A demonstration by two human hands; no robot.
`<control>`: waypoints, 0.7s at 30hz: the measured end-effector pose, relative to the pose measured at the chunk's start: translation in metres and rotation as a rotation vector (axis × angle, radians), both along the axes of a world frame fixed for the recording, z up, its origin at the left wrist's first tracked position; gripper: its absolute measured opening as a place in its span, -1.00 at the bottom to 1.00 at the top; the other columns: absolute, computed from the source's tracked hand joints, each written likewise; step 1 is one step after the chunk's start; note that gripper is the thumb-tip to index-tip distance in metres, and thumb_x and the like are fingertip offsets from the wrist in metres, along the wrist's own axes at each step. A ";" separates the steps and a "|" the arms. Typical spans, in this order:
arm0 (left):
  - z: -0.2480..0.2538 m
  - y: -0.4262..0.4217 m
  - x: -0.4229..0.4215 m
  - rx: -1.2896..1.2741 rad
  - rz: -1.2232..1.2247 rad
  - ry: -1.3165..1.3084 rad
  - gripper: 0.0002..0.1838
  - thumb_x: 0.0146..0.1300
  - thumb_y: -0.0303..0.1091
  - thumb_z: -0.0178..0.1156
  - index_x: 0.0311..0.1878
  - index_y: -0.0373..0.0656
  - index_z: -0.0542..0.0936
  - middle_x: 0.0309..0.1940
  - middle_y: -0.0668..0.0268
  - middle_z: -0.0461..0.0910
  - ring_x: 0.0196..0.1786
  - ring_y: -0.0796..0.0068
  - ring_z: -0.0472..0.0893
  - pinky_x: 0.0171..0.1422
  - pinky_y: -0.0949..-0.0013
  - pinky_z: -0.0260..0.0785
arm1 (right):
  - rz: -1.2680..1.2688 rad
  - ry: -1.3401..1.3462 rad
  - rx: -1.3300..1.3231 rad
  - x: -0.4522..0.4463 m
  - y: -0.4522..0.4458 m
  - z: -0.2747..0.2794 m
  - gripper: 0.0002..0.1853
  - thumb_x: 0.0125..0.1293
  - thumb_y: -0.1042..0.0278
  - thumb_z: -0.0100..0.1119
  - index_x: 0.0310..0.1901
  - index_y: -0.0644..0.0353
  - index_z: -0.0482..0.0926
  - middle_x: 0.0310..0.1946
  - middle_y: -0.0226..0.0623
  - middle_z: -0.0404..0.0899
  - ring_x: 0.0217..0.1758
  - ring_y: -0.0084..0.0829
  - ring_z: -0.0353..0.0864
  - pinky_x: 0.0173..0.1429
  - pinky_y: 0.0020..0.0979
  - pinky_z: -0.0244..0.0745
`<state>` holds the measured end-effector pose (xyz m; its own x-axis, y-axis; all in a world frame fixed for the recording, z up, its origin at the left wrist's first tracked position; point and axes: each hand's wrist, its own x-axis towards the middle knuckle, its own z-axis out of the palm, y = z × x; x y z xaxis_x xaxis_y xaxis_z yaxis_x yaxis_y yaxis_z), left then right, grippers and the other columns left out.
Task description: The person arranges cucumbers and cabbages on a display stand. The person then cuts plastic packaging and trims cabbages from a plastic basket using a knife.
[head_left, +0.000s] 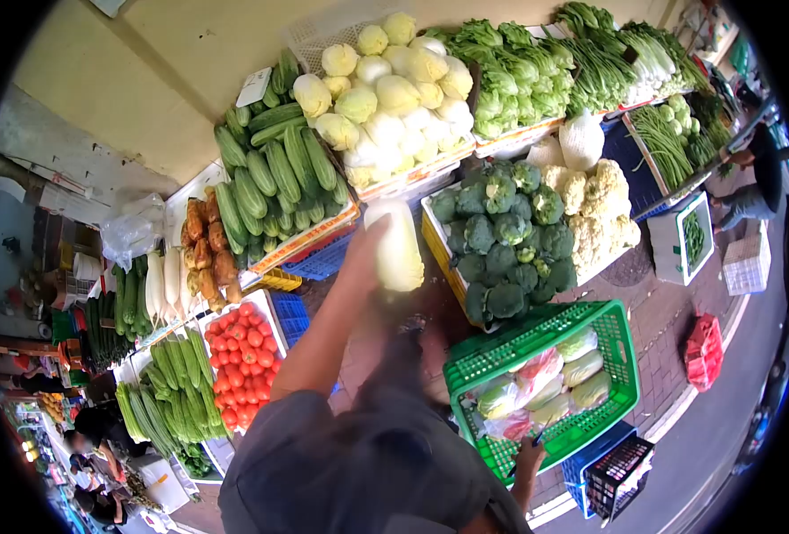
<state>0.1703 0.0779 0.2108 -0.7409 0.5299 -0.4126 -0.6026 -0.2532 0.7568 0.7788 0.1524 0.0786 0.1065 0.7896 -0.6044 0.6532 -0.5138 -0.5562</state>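
My left hand (368, 245) is wrapped round a pale napa cabbage (398, 251), held upright between the cucumbers (270, 178) and the broccoli (506, 231). Low on the right, my right hand (528, 456) is at the near side of a green plastic crate (627, 356), closed on a small dark object that is too small to name. Inside the crate lie several wrapped cabbages (581, 368), some in red and white wrapping. Behind the held cabbage, more napa cabbages (397, 93) are heaped in a crate.
Tomatoes (243, 356), loofah-like green gourds (177, 383) and white radishes (172, 276) lie at left. Cauliflower (599, 209) and leafy greens (519, 80) are at right. Black and blue crates (615, 472) stand beside the green one. A red bag (704, 351) lies on the pavement; a person (759, 178) is at far right.
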 end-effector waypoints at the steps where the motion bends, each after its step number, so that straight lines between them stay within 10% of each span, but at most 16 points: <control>1: 0.001 0.006 -0.023 0.004 0.022 0.015 -0.51 0.43 -0.15 0.22 0.30 -0.21 0.47 -0.07 0.21 0.63 -0.15 0.35 0.66 -0.07 0.21 0.59 | 0.002 -0.015 -0.020 -0.018 0.000 0.010 -0.73 0.27 0.25 0.19 -0.28 0.36 0.55 -0.49 -0.26 0.53 -0.52 -0.41 0.50 -0.53 -0.35 0.51; 5: -0.008 0.018 -0.077 0.006 0.061 -0.014 -0.50 0.42 -0.17 0.24 0.31 -0.20 0.44 0.00 0.20 0.60 -0.11 0.33 0.65 -0.09 0.20 0.61 | 0.362 -0.021 0.212 -0.040 0.002 -0.007 -0.71 0.28 0.25 0.20 -0.18 0.38 0.61 -0.46 -0.26 0.56 -0.57 -0.48 0.51 -0.54 -0.41 0.51; 6: -0.006 0.021 -0.079 0.004 0.070 -0.027 -0.51 0.42 -0.17 0.24 0.30 -0.20 0.45 -0.01 0.20 0.60 -0.12 0.33 0.65 -0.10 0.20 0.61 | 0.013 0.116 0.055 -0.083 0.009 0.019 -0.70 0.32 0.25 0.19 -0.14 0.38 0.60 -0.45 -0.29 0.57 -0.57 -0.49 0.51 -0.51 -0.43 0.50; 11: 0.004 0.031 -0.048 0.046 0.004 -0.062 -0.59 0.39 -0.29 0.27 0.22 -0.25 0.49 -0.10 0.20 0.65 -0.09 0.30 0.70 -0.08 0.19 0.63 | 0.040 0.272 0.158 -0.230 0.031 0.101 -0.63 0.38 0.17 0.24 -0.04 0.38 0.60 -0.29 -0.28 0.62 -0.49 -0.56 0.54 -0.45 -0.48 0.51; 17: -0.023 0.042 0.005 0.134 -0.090 -0.104 -0.45 0.31 -0.37 0.38 0.27 -0.29 0.39 0.04 0.16 0.60 0.05 0.28 0.66 0.13 0.19 0.58 | 0.490 0.788 0.049 -0.372 0.047 0.124 -0.25 0.24 0.37 0.37 0.44 0.34 0.30 0.28 -0.16 0.50 0.04 -0.49 0.60 0.14 -0.48 0.55; 21: 0.002 0.043 0.014 0.064 -0.113 0.074 -0.40 0.30 -0.35 0.41 0.30 -0.27 0.34 0.04 0.17 0.57 0.06 0.31 0.65 0.15 0.22 0.57 | 0.532 0.991 -0.022 -0.423 0.040 0.126 -0.20 0.20 0.44 0.36 0.48 0.32 0.26 0.31 -0.18 0.47 0.28 -0.40 0.52 0.37 -0.38 0.42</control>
